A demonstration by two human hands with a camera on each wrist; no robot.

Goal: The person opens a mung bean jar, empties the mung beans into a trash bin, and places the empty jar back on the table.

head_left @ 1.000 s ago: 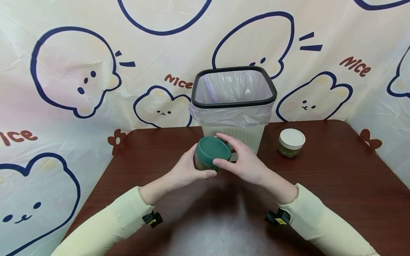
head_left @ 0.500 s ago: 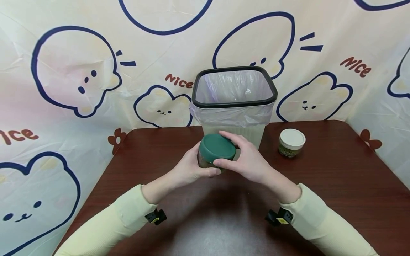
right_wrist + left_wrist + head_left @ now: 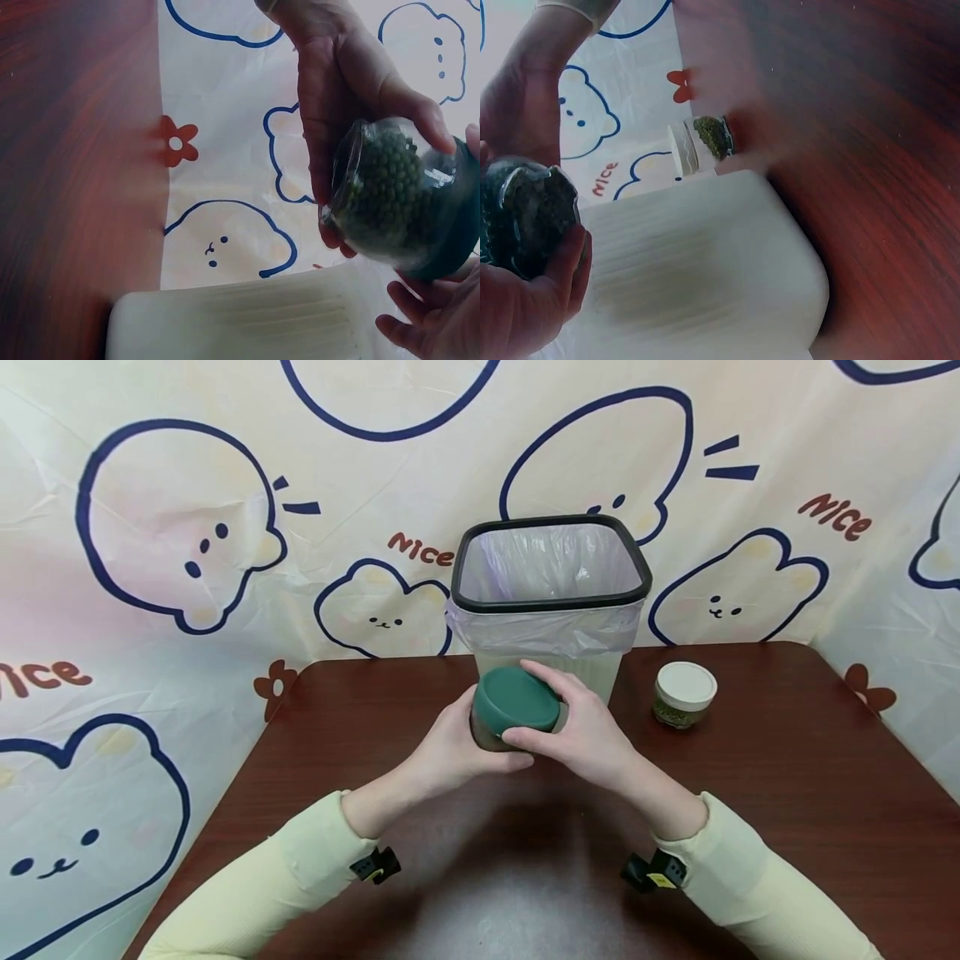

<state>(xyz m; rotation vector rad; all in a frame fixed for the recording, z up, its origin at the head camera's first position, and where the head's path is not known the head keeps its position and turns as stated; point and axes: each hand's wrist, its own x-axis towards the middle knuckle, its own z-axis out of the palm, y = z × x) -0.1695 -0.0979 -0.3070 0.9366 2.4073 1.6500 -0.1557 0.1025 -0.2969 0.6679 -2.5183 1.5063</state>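
A clear jar (image 3: 390, 187) full of small green beans has a dark green lid (image 3: 517, 697). It is held up above the table in front of the bin. My left hand (image 3: 461, 739) grips the jar's body from the left, its thumb along the near side. From the right, my right hand (image 3: 581, 727) holds the lid, with the thumb at its near edge and fingers at the far edge. In the right wrist view, the left hand's palm lies under the jar's base. The left wrist view shows the jar's glass base in shadow.
Right behind the hands stands a pale bin (image 3: 551, 647) with a black rim and a plastic liner. A second jar (image 3: 684, 693), white-lidded with green contents, sits to its right on the brown table (image 3: 787, 802). A printed cloth (image 3: 375, 502) hangs behind.
Both hands have carried the green-lidded jar slightly right and farther up in the head view. The left hand's thumb has slid to the right along with it. The white-lidded jar has stayed put.
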